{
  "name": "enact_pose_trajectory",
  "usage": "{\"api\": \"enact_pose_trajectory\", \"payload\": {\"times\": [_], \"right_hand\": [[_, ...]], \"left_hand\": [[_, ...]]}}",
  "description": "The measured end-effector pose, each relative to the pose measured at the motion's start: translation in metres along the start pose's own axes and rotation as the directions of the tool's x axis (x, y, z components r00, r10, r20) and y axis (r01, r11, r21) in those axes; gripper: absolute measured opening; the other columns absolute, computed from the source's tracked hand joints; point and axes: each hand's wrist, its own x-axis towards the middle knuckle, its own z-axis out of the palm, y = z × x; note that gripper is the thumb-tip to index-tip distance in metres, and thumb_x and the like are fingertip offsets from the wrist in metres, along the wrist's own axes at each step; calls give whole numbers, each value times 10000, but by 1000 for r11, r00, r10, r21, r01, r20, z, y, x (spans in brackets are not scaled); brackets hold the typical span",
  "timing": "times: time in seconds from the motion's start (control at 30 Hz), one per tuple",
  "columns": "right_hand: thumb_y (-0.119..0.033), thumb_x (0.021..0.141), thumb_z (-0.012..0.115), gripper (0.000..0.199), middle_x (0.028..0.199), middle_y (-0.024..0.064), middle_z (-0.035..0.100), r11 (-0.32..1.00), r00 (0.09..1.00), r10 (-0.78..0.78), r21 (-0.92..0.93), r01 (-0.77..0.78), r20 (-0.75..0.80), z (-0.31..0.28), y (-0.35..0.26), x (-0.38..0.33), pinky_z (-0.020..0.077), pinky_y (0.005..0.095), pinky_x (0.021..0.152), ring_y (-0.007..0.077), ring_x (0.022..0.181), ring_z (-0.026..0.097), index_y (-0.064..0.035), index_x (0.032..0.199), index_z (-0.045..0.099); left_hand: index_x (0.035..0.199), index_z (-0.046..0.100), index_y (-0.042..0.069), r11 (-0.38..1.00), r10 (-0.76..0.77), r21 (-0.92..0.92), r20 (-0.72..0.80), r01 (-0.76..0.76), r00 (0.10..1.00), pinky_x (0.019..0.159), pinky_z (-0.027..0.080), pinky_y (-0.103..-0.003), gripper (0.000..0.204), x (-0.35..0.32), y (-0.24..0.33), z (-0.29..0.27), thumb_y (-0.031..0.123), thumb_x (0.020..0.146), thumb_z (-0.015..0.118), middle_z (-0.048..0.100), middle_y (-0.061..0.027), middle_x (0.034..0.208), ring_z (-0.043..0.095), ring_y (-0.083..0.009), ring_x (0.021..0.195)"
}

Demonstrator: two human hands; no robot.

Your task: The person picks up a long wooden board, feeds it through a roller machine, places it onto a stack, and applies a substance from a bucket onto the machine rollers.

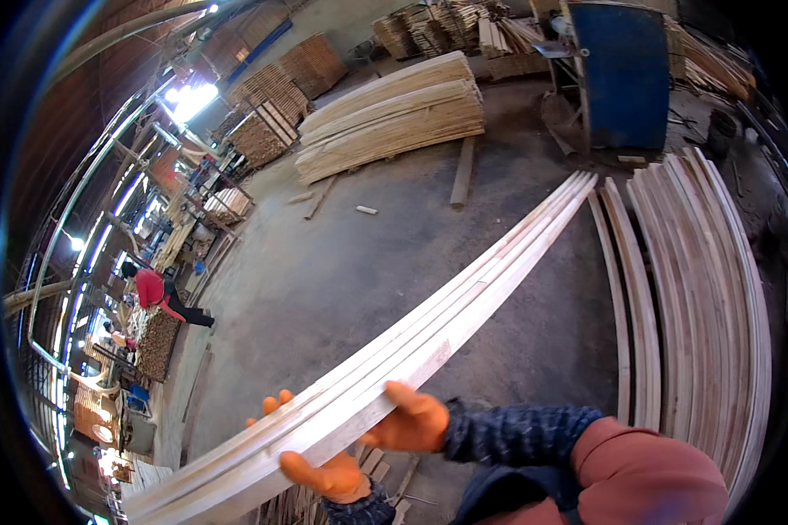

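**A bundle of long boards in hand, beside a row already laid down**

The person holds a bundle of long pale wooden boards off the concrete floor, running from the lower left up toward the blue metal cabinet. Both hands wear orange gloves. The right hand has its fingers wrapped over the upper edge of the bundle; the left hand grips it from underneath, with fingertips showing above the far edge.

Toward the right of the bundle, below the cabinet, a row of laid boards already lies side by side on the floor. The carried boards look to be partway between pickup and set-down. Left of the cabinet, a large stack of planks remains. A worker in red bends over far left of it
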Motion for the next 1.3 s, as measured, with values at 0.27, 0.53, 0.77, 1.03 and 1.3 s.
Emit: {"api": "enact_pose_trajectory", "payload": {"times": [0.27,0.53,0.77,1.03,1.3], "right_hand": [[-749,808,599,948,1454,132,501,853,729,-508,-382,354,-458,-93,-291,17,427,416,1034,282,1238,537,-101,1476,414],[-690,675,795,1316,1637,107,158,535,256,-835,-606,588,-488,-170,-515,38,331,392,1158,288,1462,284,-76,1586,71],[-873,698,568,1222,1533,157,383,446,56,-821,-577,685,-568,-237,-719,62,301,425,1174,340,1375,397,-3,1517,310],[-826,849,307,972,1296,249,561,447,122,-857,-605,658,-501,-298,-834,113,482,587,959,430,1054,601,-117,1514,294],[-705,891,470,887,1269,270,583,352,-75,-857,-684,639,-510,-374,-924,182,439,557,1028,426,1096,588,-55,1482,342]], "left_hand": [[1526,249,68,978,153,-152,41,-145,987,1146,367,-465,808,200,-67,48,586,950,479,472,-147,1415,476,-292,1301],[1440,342,2,912,378,-196,59,-360,924,1070,409,-440,809,360,-136,118,628,930,409,555,-175,1258,545,-300,1128],[1455,324,-35,959,226,-226,250,-170,941,1197,326,-412,786,460,-129,148,412,903,659,468,-218,1400,440,-315,1348],[1520,302,39,993,107,-39,-12,-107,994,1196,311,-380,777,559,-195,193,501,938,531,470,-187,1442,445,-278,1337],[1393,476,-7,999,-5,-34,-87,2,996,1055,437,-528,808,640,-440,285,638,909,534,582,-234,1290,549,-382,1190]]}}
